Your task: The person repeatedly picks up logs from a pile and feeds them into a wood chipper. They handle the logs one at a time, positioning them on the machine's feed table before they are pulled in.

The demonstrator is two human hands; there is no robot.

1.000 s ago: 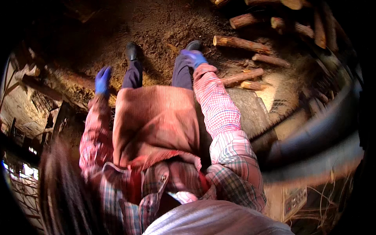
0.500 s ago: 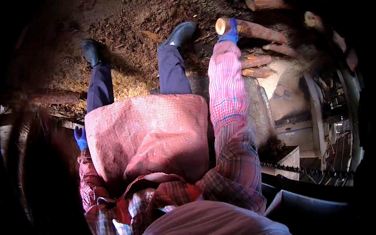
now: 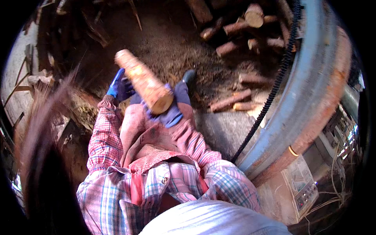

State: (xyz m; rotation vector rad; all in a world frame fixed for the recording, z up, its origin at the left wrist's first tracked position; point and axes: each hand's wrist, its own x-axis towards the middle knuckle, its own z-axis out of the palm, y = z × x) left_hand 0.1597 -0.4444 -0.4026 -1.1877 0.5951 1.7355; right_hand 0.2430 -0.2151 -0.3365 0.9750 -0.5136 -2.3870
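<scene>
Log (image 3: 143, 81), one, short and round, pale reddish bark, sawn end facing the camera; held slantwise in front of the person's body, above the sawdust-strewn ground (image 3: 164, 47).

Head view, continued:
- Left hand (image 3: 119, 87), blue glove, fingers spread fairly open, pressed against the upper left flank of the log; steadies it rather than wrapping round it.
- Right hand (image 3: 170, 113), blue glove, cupped beneath the lower, sawn end of the log and bearing it from below; fingers curled partway, how far they close cannot be told, since the log hides them.
- Clothing: pink checked apron (image 3: 145, 145) over a plaid shirt, sleeves reaching to the gloves.
- Shoe (image 3: 189, 75), dark, one visible, just beyond the log's lower end, on the ground.
- Log pile (image 3: 243, 27), several cut lengths, upper right, well apart from the hands; two further loose logs (image 3: 231, 102) lie on the ground nearer the shoe.
- Large curved blue metal housing (image 3: 309, 86), right side, rusted along its edge, with a black ribbed hose (image 3: 270, 98) running along it; contents not visible.
- Control panel (image 3: 303, 188), lower right, beside tangled wires.
</scene>
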